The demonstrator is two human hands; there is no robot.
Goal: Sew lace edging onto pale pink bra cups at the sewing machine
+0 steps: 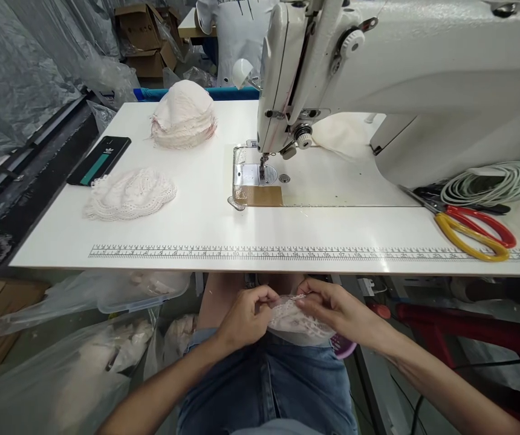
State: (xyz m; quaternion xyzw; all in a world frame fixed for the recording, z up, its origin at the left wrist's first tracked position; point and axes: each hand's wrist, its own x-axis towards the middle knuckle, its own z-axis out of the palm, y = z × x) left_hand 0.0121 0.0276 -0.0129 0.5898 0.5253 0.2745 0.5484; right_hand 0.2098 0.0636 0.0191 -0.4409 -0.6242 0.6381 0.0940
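Over my lap, just below the table's front edge, a piece of white lace fabric [300, 320] is held between both hands. My left hand [250, 314] pinches its left upper edge. On the other side, my right hand [328, 305] grips the upper right edge with thumb and fingers pressed together. Above on the table, a white lace piece [130, 194] lies flat at the left. Behind it sits a rounded stack of pale fabric cups [184, 116] with frayed edges. The sewing machine's needle and presser foot [262, 169] stand over the metal plate, with no fabric visible under them.
A dark phone [99, 161] lies at the table's left edge. Scissors [473, 232] with red and yellow handles rest at the right by a coiled pale cord [500, 183]. A printed ruler [260, 252] runs along the front edge. Plastic bags [69, 368] fill the lower left. A person [242, 42] sits beyond.
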